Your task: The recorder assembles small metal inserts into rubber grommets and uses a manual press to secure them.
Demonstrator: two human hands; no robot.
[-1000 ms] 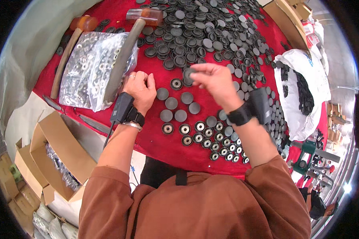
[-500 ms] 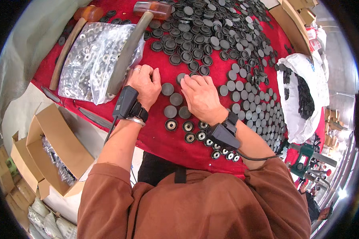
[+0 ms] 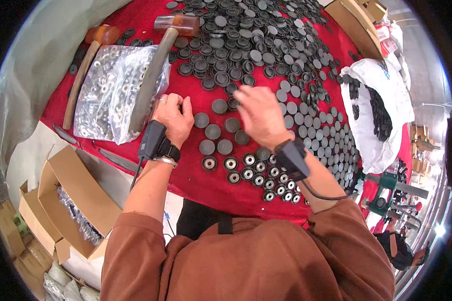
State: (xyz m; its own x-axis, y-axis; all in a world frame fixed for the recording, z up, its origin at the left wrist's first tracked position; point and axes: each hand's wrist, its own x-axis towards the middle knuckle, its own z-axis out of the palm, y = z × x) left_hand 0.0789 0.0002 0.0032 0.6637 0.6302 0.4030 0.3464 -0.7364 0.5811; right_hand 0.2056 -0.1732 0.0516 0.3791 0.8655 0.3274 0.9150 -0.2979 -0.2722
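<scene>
Grip of the right hand (image 3: 260, 114) is blurred beside a dark cap (image 3: 231, 104) near the worktop's (image 3: 193, 175) middle, so one cannot tell whether it holds anything. Left hand (image 3: 173, 117) is half curled beside the bag (image 3: 104, 93); its hold is also unclear. Bearings (image 3: 230, 163) lie face up toward the near edge, perhaps for easy reach. One hammer (image 3: 154, 78) rests on the bag, handle toward the near edge, maybe for quick taking.
</scene>
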